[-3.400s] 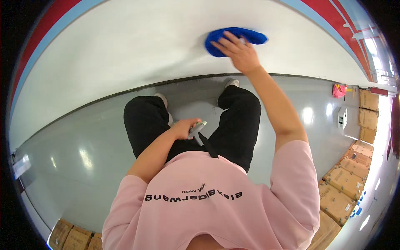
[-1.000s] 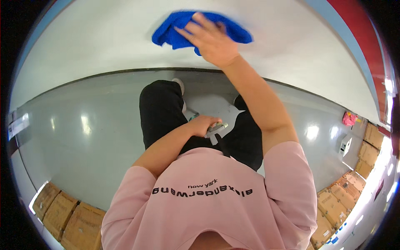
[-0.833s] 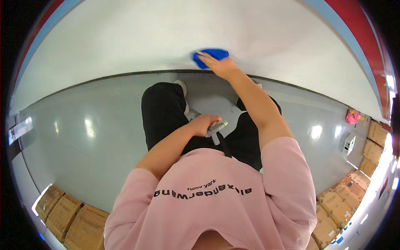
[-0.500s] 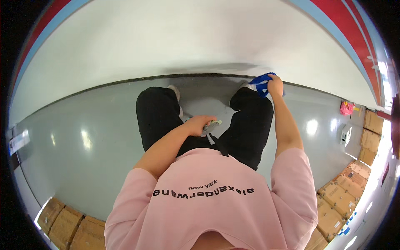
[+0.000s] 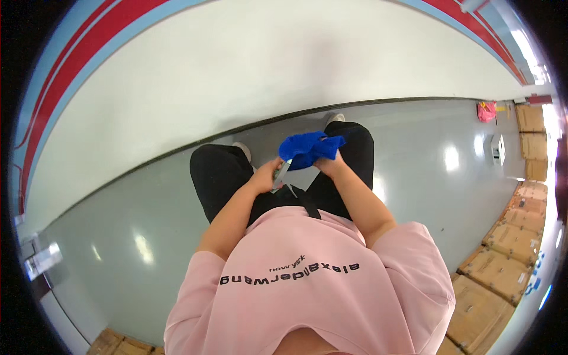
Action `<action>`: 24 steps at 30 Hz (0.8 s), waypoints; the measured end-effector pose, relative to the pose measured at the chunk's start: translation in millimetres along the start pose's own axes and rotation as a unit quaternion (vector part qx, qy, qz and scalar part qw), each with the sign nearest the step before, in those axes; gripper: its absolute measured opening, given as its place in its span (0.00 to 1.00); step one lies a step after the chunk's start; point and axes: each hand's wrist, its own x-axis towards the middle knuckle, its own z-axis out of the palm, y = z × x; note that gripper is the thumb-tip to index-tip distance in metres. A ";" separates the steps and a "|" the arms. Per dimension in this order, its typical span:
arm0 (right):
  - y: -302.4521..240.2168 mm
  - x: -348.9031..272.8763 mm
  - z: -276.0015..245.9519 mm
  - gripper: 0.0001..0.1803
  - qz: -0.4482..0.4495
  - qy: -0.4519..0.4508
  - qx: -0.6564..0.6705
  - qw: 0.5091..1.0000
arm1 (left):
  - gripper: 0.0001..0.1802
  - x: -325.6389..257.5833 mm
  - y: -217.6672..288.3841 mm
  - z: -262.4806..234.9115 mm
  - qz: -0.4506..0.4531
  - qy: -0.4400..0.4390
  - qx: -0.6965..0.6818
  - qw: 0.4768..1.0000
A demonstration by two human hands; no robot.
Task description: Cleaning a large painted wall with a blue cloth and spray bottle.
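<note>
In front of my waist, my left hand is closed around a flat grey tool with a straight edge; its exact kind is not clear. My right hand grips a bunched blue cloth, its fingers mostly covered by the fabric. The cloth lies against the upper end of the grey tool, and both are held between my knees above the floor.
A white wall with red and blue stripes rises ahead from the grey floor. Cardboard boxes line the right side. A pink bag and a white box-shaped device are on the floor at far right.
My right hand has brought the blue cloth from near the wall base back to my left hand, onto the grey tool. The view has turned somewhat.
</note>
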 end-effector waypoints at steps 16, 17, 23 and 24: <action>36.9 -5.0 19.0 0.19 -0.023 -0.062 -0.342 0.937 | 0.38 -28.3 12.7 0.6 0.031 0.150 -0.186 0.971; 36.1 -2.0 13.5 0.19 -0.095 -0.016 -0.517 0.851 | 0.38 -21.9 12.3 3.1 0.047 0.124 -0.177 0.975; 29.7 -19.8 29.0 0.22 -0.039 -0.001 -0.288 0.957 | 0.38 -27.8 -6.5 3.1 0.022 0.147 -0.163 0.975; 20.9 -20.4 27.6 0.22 -0.164 0.087 -0.466 0.865 | 0.38 -26.2 -6.9 1.9 0.013 0.152 -0.179 0.972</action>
